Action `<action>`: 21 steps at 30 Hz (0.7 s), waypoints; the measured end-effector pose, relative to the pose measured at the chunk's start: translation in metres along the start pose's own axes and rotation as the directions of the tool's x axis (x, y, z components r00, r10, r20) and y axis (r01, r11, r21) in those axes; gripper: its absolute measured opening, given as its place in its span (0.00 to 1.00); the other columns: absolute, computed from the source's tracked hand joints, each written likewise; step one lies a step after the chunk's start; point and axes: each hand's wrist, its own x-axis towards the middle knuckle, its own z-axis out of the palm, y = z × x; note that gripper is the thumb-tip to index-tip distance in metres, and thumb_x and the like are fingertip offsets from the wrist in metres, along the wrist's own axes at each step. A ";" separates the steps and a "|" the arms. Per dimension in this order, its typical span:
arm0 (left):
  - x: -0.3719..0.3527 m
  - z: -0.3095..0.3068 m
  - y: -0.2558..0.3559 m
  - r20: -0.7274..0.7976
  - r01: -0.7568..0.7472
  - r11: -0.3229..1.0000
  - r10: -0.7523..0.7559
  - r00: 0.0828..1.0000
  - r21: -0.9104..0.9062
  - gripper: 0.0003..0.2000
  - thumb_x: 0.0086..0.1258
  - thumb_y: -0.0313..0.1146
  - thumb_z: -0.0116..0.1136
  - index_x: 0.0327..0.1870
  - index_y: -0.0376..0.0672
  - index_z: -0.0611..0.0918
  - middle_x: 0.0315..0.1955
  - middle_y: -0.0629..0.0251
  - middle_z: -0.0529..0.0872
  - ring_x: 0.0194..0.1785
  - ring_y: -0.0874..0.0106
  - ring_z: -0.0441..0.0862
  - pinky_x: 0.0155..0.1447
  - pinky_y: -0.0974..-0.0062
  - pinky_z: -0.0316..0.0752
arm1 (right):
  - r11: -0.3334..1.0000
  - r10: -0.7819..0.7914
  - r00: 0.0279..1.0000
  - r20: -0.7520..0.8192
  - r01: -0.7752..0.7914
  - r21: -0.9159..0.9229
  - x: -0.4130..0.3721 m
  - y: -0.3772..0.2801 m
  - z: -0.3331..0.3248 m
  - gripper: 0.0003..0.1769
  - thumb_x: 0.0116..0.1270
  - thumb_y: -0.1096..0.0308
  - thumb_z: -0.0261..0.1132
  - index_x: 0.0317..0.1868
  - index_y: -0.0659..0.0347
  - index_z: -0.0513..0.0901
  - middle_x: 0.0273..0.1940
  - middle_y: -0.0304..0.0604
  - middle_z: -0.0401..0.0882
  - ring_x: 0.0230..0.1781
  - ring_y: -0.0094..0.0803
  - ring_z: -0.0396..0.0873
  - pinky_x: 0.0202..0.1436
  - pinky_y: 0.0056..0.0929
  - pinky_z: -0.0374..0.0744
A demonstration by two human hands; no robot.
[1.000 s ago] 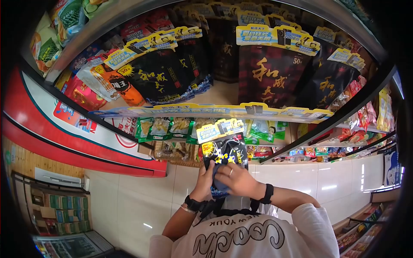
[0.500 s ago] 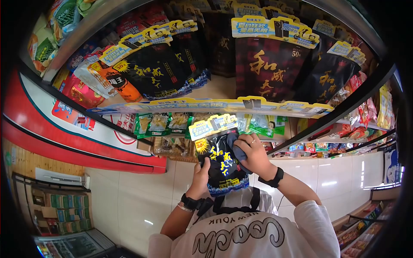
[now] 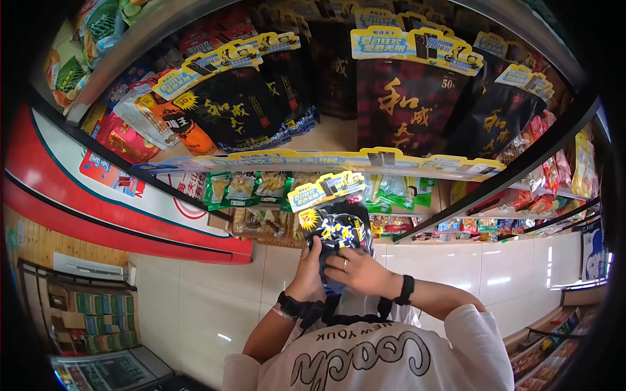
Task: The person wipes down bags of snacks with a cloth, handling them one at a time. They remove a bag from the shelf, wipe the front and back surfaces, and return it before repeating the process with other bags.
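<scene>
A black snack bag (image 3: 358, 221) with yellow lettering and a yellow-and-blue header card is held upright in front of my chest. My left hand (image 3: 308, 270) grips its lower left edge, thumb on the front. Across the lower front of the bag lies my right hand (image 3: 357, 270), fingers bent and pressing a dark grey-blue cloth (image 3: 334, 284) against it. The cloth is mostly hidden under that hand.
Above is a shelf with a yellow-and-blue edge strip (image 3: 313, 161), bearing dark bags such as a maroon one (image 3: 407, 107). Green snack packs (image 3: 240, 186) hang or stand on the shelf below. A red-and-white cabinet (image 3: 117, 215) is at the left.
My right hand has moved down and left with the cloth, from the bag's upper right side to its lower front. The bag has turned slightly; my left hand still holds it.
</scene>
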 end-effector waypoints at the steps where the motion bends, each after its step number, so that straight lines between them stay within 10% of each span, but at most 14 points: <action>1: 0.002 -0.002 -0.001 0.026 0.015 1.000 -0.014 1.000 -0.010 0.22 0.80 0.49 0.43 0.62 0.40 0.71 0.53 0.61 0.81 0.54 0.70 0.81 0.58 0.68 0.78 | 0.999 0.038 0.999 0.013 -0.038 0.016 0.006 0.002 -0.003 0.34 0.34 0.69 0.71 0.50 0.56 0.81 0.53 0.39 0.75 0.48 0.40 0.73 0.49 0.38 0.80; 21: -0.006 -0.014 0.025 0.118 -0.005 0.999 0.010 0.993 -0.046 0.28 0.80 0.54 0.36 0.69 0.41 0.65 0.62 0.63 0.76 0.64 0.69 0.75 0.68 0.65 0.71 | 0.976 -0.179 0.967 0.181 0.198 -0.091 -0.033 0.011 -0.009 0.16 0.51 0.65 0.62 0.43 0.51 0.81 0.50 0.34 0.75 0.46 0.31 0.72 0.47 0.27 0.80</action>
